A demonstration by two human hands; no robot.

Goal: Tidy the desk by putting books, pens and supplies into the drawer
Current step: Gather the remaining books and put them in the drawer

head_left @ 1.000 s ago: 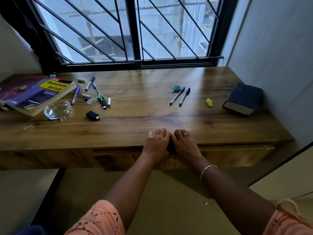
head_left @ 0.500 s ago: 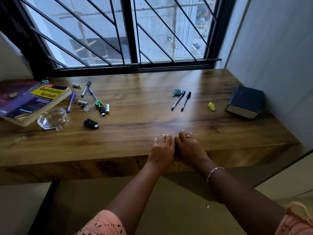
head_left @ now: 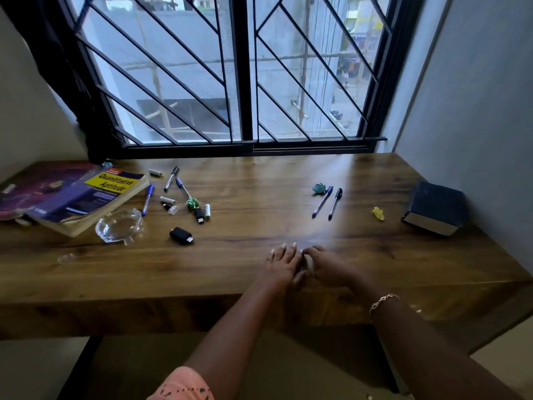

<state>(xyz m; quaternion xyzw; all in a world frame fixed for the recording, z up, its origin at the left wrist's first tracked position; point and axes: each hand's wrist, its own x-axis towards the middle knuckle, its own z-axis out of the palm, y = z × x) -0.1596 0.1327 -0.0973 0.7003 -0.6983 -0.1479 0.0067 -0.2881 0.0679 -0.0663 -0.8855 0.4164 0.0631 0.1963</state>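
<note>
My left hand (head_left: 281,264) lies on the wooden desk (head_left: 259,180) near its front edge, fingers straight and pointing at the window. My right hand (head_left: 326,265) rests beside it, touching it and blurred; neither holds anything. Two pens (head_left: 328,202) lie just beyond my hands. A dark book (head_left: 435,207) sits at the far right. At the left, a yellow-titled book (head_left: 95,197) lies on a purple book (head_left: 37,186). Beside them are a blue pen (head_left: 148,195), a marker (head_left: 171,178) and a black USB plug (head_left: 181,235). No open drawer shows on the desk's front face (head_left: 144,313).
A glass ashtray (head_left: 119,225) stands next to the books. Small caps and batteries (head_left: 168,200) are scattered by the left pens. A teal scrap (head_left: 318,188) and a yellow scrap (head_left: 378,213) lie at the right. A barred window (head_left: 245,82) backs the desk; a wall (head_left: 476,111) closes the right side.
Both hands have slid from the desk's front edge onto the top, away from me. The view has tilted up, and the drawer seam seen a second ago no longer shows.
</note>
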